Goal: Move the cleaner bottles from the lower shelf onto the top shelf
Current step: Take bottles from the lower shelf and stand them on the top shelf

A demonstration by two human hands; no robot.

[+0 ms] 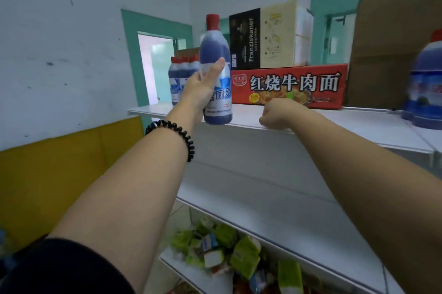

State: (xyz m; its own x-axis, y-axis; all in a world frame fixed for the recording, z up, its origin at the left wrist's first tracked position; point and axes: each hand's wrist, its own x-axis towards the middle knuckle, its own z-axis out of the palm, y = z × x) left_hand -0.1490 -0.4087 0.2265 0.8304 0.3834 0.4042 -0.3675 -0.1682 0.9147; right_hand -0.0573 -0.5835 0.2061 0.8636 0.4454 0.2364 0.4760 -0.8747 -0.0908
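My left hand (201, 87) grips a blue cleaner bottle (216, 54) with a red cap and a white label, held upright just above the front edge of the white top shelf (334, 123). Behind it, at the shelf's left end, stand several more cleaner bottles (183, 73) of the same kind. My right hand (278, 111) rests on the shelf's front edge with its fingers curled under and nothing held. A large blue cleaner jug (424, 83) stands at the far right of the top shelf.
A red noodle carton (289, 86) lies on the top shelf with a black and cream box (265, 37) on it and brown cardboard (392, 49) at the right. The shelf below (275, 198) is bare; lower down lie green packets (229, 243).
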